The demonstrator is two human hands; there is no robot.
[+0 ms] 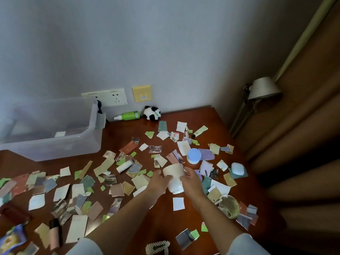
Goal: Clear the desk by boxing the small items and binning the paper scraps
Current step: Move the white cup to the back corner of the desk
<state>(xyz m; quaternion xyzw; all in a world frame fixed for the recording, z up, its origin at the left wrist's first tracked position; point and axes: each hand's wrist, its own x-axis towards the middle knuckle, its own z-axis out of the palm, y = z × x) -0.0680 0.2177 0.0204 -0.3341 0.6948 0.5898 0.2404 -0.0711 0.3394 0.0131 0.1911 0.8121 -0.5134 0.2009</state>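
Both my hands hold a white cup (174, 178) above the middle of the brown desk (158, 216), its mouth tilted away from me. My left hand (158, 182) grips its left side and my right hand (191, 181) grips its right side. Paper scraps (77, 190) in several colours cover most of the desk. A clear plastic box (53, 137) stands at the back left with a small white item inside. Small items lie about: a blue-lidded jar (194, 155), a pale blue case (237, 168), a green spray bottle (128, 115), a panda plush (152, 113).
A round gold-rimmed mirror (229, 207) lies at the right. A pink marker (54, 234) and a snack packet (11, 240) lie at the front left, a pearl hair clip (157, 247) at the front edge. A lamp (263, 89) stands right of the desk. Wall sockets (114, 97) sit behind.
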